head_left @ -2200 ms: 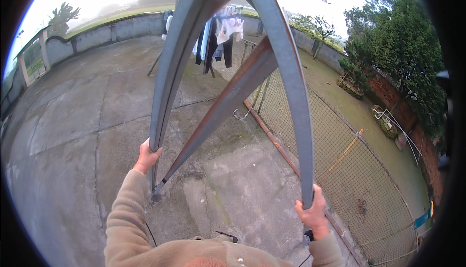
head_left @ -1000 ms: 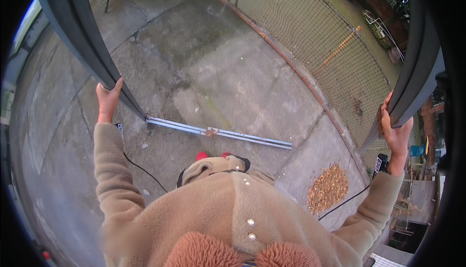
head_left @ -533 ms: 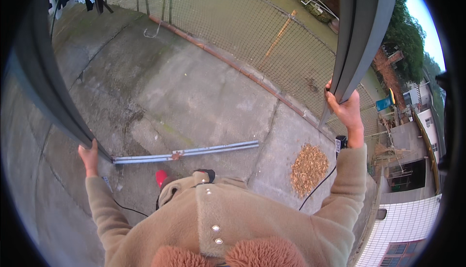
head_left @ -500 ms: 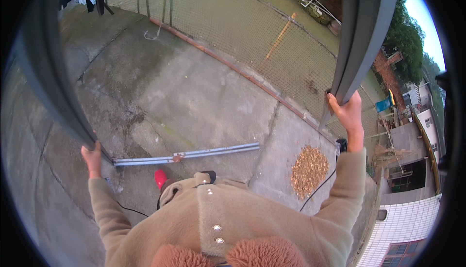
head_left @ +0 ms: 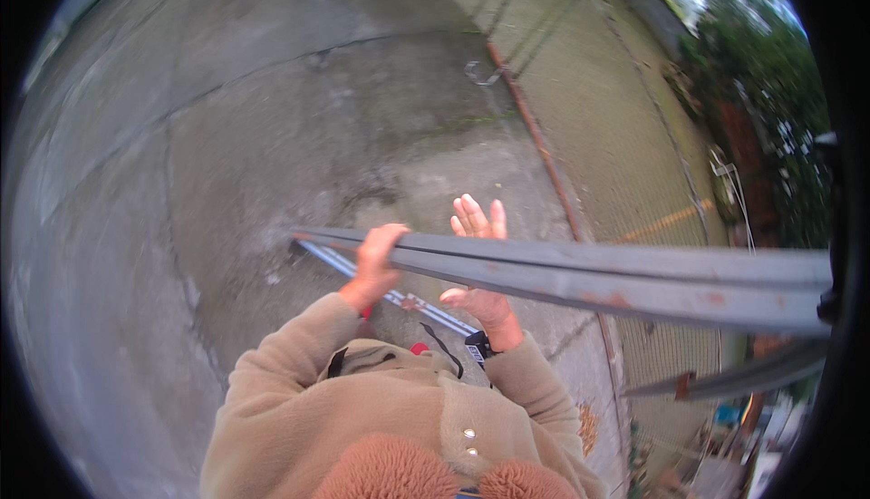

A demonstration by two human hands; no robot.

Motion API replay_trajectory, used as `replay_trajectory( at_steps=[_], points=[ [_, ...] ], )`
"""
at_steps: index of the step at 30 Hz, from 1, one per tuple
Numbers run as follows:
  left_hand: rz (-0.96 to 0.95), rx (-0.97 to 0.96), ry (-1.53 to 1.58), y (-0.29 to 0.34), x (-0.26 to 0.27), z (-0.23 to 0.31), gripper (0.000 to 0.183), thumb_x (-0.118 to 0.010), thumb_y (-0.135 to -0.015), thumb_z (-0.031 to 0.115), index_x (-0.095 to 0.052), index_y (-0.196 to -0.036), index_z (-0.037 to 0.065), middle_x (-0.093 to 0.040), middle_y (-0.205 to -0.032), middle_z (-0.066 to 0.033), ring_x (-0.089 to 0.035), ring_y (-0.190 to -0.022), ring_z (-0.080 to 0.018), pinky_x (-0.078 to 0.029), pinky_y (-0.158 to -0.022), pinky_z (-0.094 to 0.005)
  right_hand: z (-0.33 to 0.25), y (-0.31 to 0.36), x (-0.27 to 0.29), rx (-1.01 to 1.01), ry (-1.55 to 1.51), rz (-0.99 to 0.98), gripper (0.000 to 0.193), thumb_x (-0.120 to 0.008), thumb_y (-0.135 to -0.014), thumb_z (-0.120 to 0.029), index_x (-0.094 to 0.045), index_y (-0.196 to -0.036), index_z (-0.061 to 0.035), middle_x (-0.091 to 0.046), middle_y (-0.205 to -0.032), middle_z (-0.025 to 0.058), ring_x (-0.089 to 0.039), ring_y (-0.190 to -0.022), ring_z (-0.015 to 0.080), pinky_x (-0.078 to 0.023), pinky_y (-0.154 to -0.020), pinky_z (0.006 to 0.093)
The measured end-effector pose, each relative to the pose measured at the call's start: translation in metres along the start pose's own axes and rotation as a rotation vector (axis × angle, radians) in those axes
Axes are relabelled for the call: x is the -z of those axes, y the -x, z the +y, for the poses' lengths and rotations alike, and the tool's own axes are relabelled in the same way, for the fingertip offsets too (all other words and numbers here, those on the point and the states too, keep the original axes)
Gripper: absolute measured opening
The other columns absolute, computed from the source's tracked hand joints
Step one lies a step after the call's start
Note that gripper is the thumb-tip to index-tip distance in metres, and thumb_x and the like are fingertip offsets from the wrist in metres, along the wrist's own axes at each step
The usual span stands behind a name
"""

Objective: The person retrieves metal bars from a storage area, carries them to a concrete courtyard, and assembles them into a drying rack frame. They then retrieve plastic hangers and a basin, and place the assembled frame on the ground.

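A long grey metal beam [head_left: 616, 277] with a lengthwise groove and rusty patches slants across in front of me and runs off to the right. My left hand [head_left: 372, 268] is closed around it near its far-left end. Farther right along it, my right hand [head_left: 489, 306] has its fingers stretched out and spread on the far side, the thumb apart on the near side. The beam crosses in front of that palm; contact cannot be made out. Pale blue twin rails [head_left: 444, 319] lie low beneath, meeting the beam's left end. A second grey beam [head_left: 752, 374] shows at the lower right.
Cracked concrete paving [head_left: 245, 164] spreads left and ahead. A rusty pipe [head_left: 544, 150] edges it along a mesh fence [head_left: 607, 136]. A small pile of brown bits [head_left: 588, 428] is beside my right arm. Trees [head_left: 752, 73] stand far right.
My view has turned left. Earlier each hand gripped a separate upright beam; now both hands are at one beam, the left gripping it and the right with fingers spread.
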State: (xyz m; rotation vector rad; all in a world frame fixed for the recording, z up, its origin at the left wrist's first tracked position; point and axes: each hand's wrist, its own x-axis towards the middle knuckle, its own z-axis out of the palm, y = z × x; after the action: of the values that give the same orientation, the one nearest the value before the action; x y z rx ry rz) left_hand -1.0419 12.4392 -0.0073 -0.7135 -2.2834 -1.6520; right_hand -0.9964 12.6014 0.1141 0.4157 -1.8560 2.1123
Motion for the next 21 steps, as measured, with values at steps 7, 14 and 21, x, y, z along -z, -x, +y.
replay_trajectory(
  at_steps=[7, 14, 21],
  points=[
    [-0.205, 0.047, -0.102, 0.036, 0.040, -0.056, 0.072, -0.077, -0.067, 0.017, -0.044, -0.129, 0.002, -0.044, -0.133, -0.0187, -0.044, -0.124, -0.0379, -0.035, -0.103, -0.0432, 0.021, 0.000, -0.017, 0.109, 0.014, 0.240, 0.062, -0.070, -0.076, -0.019, -0.033, -0.126, -0.0120, -0.049, -0.085, 0.0026, -0.051, -0.079, 0.0179, -0.044, -0.083, 0.0438],
    [0.262, 1.382, 1.281, 0.079, 0.050, -0.133, 0.074, -0.053, -0.086, 0.058, -0.042, -0.127, -0.003, -0.041, -0.136, -0.0259, -0.048, -0.121, -0.0365, -0.037, -0.102, -0.0486, -0.077, -0.026, -0.021, 0.238, 0.045, 0.283, 0.055, -0.063, -0.077, -0.031, -0.038, -0.122, -0.0122, -0.043, -0.084, 0.0025, -0.044, -0.073, 0.0150, -0.039, -0.070, 0.0343],
    [0.229, 0.811, 1.682, 0.015, 0.063, 0.009, 0.031, -0.054, -0.093, 0.023, -0.050, -0.116, 0.002, -0.060, -0.116, -0.0143, -0.058, -0.108, -0.0271, -0.050, -0.092, -0.0408, -0.262, 0.007, 0.032, 0.403, 0.105, 0.325, 0.053, -0.059, -0.078, -0.033, -0.039, -0.117, -0.0034, -0.034, -0.082, 0.0028, -0.035, -0.072, 0.0154, -0.034, -0.070, 0.0329]
  ],
)
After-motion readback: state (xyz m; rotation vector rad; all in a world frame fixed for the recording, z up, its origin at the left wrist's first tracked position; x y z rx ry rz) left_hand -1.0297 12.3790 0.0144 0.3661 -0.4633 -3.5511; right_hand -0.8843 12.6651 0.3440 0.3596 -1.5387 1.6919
